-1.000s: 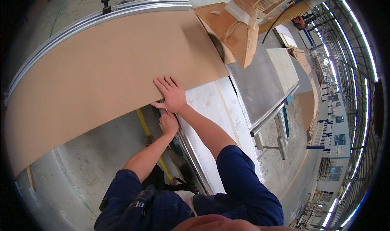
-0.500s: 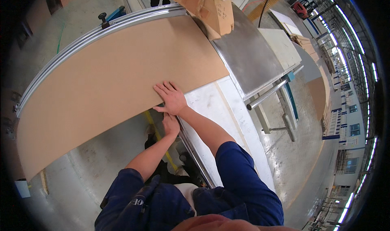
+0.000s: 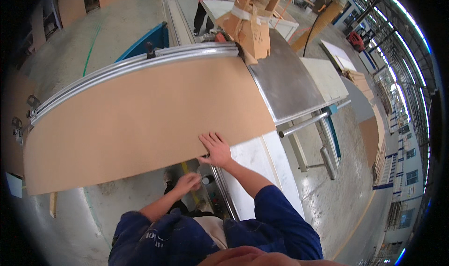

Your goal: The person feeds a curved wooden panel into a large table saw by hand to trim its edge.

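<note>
Biggest first: brown panel [image 3: 140,121], flat, far edge along the silver rail [image 3: 196,53], right end over the white tabletop [image 3: 255,156] and close to the grey tabletop [image 3: 287,74]. Its left stretch juts out over the floor [image 3: 121,205]. I can't see what props it there; if support is poor, I'd expect that end to sag and the panel to tip.

Rail: I can't confirm contact along its full length, fisheye bends it. Any gap plus a one-point push could swing the panel out of line.

Taped cardboard [image 3: 252,37] sits by the panel's far right corner. If the panel shifts that way, the corner could snag.

Right hand [image 3: 219,152]: palm down at the panel's near edge, fingers slightly apart, thumb splayed out along the edge. It looks like a friction-only hold, so a hard push could slip. Thumb could also get pinched if the edge drops.

Left hand [image 3: 188,183]: below the near edge, apart from the panel, blurred. Fingers look curled; can't tell if they pinch anything. So a twist would meet only one hand.

Black knob [image 3: 149,50] on the rail: can't tell if tight. Loose would risk creep.
</note>
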Tool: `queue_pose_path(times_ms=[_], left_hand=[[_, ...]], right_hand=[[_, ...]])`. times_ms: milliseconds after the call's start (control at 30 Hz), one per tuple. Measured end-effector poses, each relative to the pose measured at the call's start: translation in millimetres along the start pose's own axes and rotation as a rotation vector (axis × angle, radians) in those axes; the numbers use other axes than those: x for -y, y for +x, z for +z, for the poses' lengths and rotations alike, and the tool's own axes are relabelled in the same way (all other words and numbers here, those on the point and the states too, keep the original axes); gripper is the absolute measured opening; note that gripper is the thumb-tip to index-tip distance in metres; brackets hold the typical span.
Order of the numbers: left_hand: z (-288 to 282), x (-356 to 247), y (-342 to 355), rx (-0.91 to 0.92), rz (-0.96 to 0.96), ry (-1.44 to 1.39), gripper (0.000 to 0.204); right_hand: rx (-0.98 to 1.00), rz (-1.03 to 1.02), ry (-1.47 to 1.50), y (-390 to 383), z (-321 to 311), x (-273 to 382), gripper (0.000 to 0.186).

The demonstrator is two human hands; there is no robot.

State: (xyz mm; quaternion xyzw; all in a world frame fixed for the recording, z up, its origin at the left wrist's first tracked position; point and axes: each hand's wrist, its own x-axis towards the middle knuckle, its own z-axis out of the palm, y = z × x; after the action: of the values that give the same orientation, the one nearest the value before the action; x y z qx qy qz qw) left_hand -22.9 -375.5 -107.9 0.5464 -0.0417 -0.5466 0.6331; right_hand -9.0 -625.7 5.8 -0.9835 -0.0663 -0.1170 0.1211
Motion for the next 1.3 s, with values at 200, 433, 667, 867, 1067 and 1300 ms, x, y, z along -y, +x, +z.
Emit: queue_pose_path(times_ms=[200,433,667,867,1067,1300], left_hand=[[-186,42,-201,-0.496,0.642,-0.968,0.071],[-323,9,-324,-1.493,0.513,-0.851,0.057],[-279,-13,-329,-1.428,0.524,-0.659,0.047],[-262,2,-321,-1.227,0.561,-0.495,0.044],[-199,23,-248,-1.471,0.299,-0.471,0.047],[-186,38,-225,-1.585,0.22,-0.322,0.055]], right_hand=[[0.049,0.04,0.002,-54,-22,20,0.089],[0.11,0.044,0.01,-93,-26,41,0.091],[0.185,0.046,0.055,-121,-45,53,0.095],[0.204,0.062,0.009,-150,-53,15,0.101],[0.274,0.135,-0.107,-173,-87,-66,0.107],[0.337,0.036,-0.128,-152,-70,-62,0.118]])
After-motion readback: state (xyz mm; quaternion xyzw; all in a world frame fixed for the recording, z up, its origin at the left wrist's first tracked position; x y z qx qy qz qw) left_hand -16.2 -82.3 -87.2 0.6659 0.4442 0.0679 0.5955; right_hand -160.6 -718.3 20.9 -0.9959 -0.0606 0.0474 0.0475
